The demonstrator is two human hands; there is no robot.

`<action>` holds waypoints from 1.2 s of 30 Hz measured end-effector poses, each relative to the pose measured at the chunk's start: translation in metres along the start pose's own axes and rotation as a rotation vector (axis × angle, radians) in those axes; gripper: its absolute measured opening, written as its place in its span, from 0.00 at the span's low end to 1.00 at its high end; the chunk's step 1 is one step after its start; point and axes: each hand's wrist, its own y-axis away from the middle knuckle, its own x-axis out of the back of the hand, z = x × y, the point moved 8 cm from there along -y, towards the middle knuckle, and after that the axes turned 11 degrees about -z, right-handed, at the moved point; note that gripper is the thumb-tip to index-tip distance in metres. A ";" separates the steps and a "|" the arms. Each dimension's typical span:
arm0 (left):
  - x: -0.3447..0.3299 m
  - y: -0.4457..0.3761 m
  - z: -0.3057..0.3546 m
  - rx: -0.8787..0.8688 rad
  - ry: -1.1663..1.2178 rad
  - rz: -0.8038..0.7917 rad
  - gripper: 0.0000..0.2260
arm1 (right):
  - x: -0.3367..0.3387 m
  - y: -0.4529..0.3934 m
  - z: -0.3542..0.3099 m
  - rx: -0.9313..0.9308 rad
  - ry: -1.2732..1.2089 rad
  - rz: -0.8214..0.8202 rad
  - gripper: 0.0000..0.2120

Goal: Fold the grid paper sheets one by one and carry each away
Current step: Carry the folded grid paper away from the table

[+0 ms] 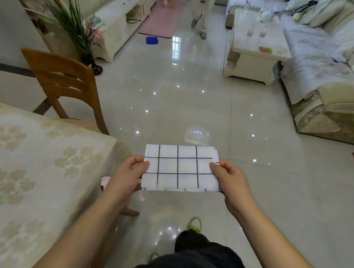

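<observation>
A folded white grid paper sheet point(180, 168) with black ruled lines is held flat in the air over the shiny floor, in front of me. My left hand point(129, 173) pinches its left edge between thumb and fingers. Gripping the right edge the same way is my right hand point(231, 181). No other sheets are in view.
A table with a floral cloth point(34, 168) is at my left, a wooden chair point(64, 82) behind it. A potted plant point(75, 28) stands further back. A coffee table point(255, 46) and sofa point(327, 69) are at right. Another person's legs point(199, 13) are far ahead.
</observation>
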 end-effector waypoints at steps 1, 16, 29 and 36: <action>0.000 -0.011 0.002 0.000 0.002 0.008 0.05 | 0.001 -0.012 -0.002 0.002 0.005 -0.005 0.02; -0.025 -0.172 0.117 -0.085 0.013 0.216 0.08 | 0.012 -0.249 -0.095 -0.002 0.093 -0.215 0.03; 0.079 -0.314 0.160 -0.001 0.157 0.325 0.09 | -0.093 -0.425 -0.142 -0.055 0.200 -0.312 0.08; 0.139 -0.368 0.207 -0.026 0.171 0.365 0.10 | -0.164 -0.498 -0.183 -0.044 0.257 -0.390 0.17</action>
